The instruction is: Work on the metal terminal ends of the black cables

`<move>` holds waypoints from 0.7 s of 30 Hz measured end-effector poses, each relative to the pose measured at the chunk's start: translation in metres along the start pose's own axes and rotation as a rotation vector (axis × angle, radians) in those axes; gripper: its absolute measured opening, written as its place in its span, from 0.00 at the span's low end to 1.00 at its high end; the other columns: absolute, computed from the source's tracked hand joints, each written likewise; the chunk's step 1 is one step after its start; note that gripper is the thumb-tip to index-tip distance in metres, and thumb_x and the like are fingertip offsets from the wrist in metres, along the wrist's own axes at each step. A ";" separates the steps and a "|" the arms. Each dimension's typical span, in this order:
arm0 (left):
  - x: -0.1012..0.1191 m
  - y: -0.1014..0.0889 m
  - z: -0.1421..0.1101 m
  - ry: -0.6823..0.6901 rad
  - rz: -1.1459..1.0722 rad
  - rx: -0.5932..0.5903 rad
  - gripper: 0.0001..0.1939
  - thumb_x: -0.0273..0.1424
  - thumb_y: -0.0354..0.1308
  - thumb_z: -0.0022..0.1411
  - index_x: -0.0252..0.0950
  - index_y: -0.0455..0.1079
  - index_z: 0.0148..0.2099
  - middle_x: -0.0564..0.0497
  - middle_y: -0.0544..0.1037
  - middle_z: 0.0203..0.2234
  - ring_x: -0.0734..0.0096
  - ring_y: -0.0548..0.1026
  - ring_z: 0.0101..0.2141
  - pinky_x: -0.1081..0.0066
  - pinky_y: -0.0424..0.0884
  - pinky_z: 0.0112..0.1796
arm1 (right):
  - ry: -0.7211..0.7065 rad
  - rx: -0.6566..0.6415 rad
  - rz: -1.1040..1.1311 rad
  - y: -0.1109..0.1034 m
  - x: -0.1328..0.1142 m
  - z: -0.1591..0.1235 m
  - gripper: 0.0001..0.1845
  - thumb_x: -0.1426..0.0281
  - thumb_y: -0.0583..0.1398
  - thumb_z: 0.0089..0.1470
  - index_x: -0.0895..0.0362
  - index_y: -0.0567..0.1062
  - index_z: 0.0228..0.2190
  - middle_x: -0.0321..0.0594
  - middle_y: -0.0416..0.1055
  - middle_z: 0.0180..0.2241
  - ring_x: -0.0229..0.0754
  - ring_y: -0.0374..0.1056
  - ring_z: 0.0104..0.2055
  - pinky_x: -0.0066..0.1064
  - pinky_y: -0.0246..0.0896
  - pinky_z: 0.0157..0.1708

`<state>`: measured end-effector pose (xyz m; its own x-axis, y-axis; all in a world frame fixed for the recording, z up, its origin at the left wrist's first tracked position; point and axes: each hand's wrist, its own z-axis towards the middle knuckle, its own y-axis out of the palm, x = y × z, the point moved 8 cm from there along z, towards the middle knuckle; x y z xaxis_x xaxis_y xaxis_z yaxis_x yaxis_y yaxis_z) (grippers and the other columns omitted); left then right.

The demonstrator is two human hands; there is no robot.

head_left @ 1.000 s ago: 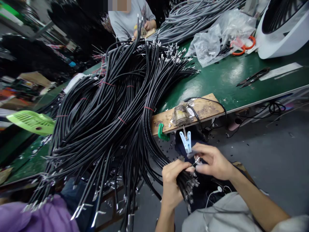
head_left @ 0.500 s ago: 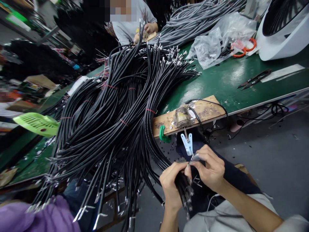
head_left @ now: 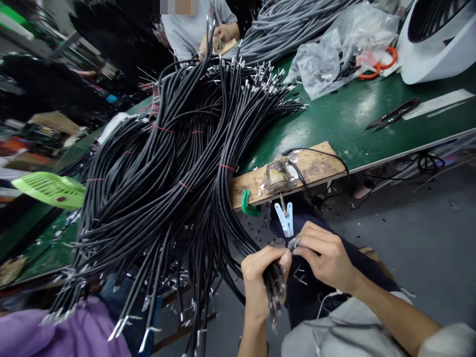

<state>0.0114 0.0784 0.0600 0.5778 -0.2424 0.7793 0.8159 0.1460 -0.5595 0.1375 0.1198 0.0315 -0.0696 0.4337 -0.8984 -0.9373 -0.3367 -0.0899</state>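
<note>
My left hand (head_left: 256,280) is closed round the end part of a bundle of black cables (head_left: 274,292), whose stripped ends hang below the fingers. Its thumb and forefinger pinch near one cable end. Close against them, my right hand (head_left: 327,255) is closed in a pinch on a small greyish cable end (head_left: 293,243); the fingers partly hide it. Just beyond my fingertips, a light blue clothespin (head_left: 285,220) sits on the shaft of a small wrapped motor (head_left: 277,177). The motor is mounted on a wooden board (head_left: 318,159) at the table edge.
A large heap of black cables (head_left: 148,198) covers the table's left side. A green clamp (head_left: 248,204) grips the board. Snips (head_left: 394,115), orange-handled scissors (head_left: 379,67), plastic bags (head_left: 320,64) and a white fan (head_left: 435,44) lie to the right. Across the table, another person's hands (head_left: 225,33) work.
The view has shifted slightly. My hands stay together at the cable end, with small finger movements. The held bundle's ends have swung a little to the left.
</note>
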 end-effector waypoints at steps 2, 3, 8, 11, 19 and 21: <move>0.004 0.001 0.002 0.017 -0.048 -0.075 0.07 0.24 0.57 0.60 0.33 0.72 0.28 0.54 0.71 0.18 0.77 0.68 0.18 0.77 0.61 0.22 | -0.019 -0.094 0.113 0.006 -0.001 0.003 0.14 0.68 0.57 0.60 0.60 0.74 0.24 0.40 0.68 0.22 0.39 0.59 0.28 0.33 0.55 0.31; 0.006 0.002 0.002 0.033 -0.084 -0.101 0.08 0.25 0.57 0.60 0.34 0.72 0.28 0.53 0.72 0.18 0.77 0.69 0.19 0.77 0.61 0.23 | 0.020 -0.148 0.242 0.011 0.002 0.002 0.16 0.65 0.58 0.59 0.60 0.74 0.23 0.39 0.66 0.21 0.38 0.59 0.27 0.32 0.54 0.29; 0.007 0.001 0.003 0.086 -0.167 -0.057 0.06 0.28 0.59 0.61 0.34 0.72 0.31 0.51 0.74 0.22 0.73 0.72 0.24 0.74 0.65 0.27 | 0.489 -0.303 0.892 0.043 0.036 -0.014 0.24 0.53 0.61 0.52 0.60 0.70 0.18 0.32 0.58 0.17 0.33 0.53 0.19 0.27 0.48 0.19; 0.005 0.003 0.003 0.083 -0.093 0.005 0.05 0.27 0.59 0.60 0.35 0.71 0.30 0.53 0.73 0.21 0.73 0.71 0.24 0.72 0.63 0.29 | 0.597 -0.304 0.796 0.038 0.052 -0.009 0.22 0.58 0.65 0.47 0.60 0.69 0.15 0.30 0.58 0.14 0.30 0.51 0.17 0.25 0.45 0.18; 0.003 -0.004 0.001 0.078 -0.120 0.252 0.11 0.33 0.62 0.58 0.36 0.68 0.26 0.55 0.72 0.18 0.74 0.68 0.21 0.69 0.61 0.30 | 0.585 -0.127 0.891 0.029 0.059 0.033 0.23 0.52 0.61 0.52 0.61 0.77 0.26 0.39 0.71 0.24 0.35 0.63 0.28 0.26 0.57 0.28; -0.001 -0.007 -0.001 0.056 -0.154 0.311 0.11 0.35 0.63 0.58 0.36 0.68 0.27 0.55 0.72 0.19 0.75 0.68 0.21 0.70 0.61 0.30 | 0.592 -0.153 1.012 0.042 0.054 0.036 0.24 0.50 0.62 0.50 0.62 0.78 0.28 0.42 0.73 0.26 0.37 0.66 0.30 0.27 0.59 0.29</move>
<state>0.0053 0.0766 0.0625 0.4521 -0.3352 0.8266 0.8660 0.3870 -0.3167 0.0818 0.1590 -0.0049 -0.5497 -0.5291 -0.6464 -0.4931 -0.4191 0.7624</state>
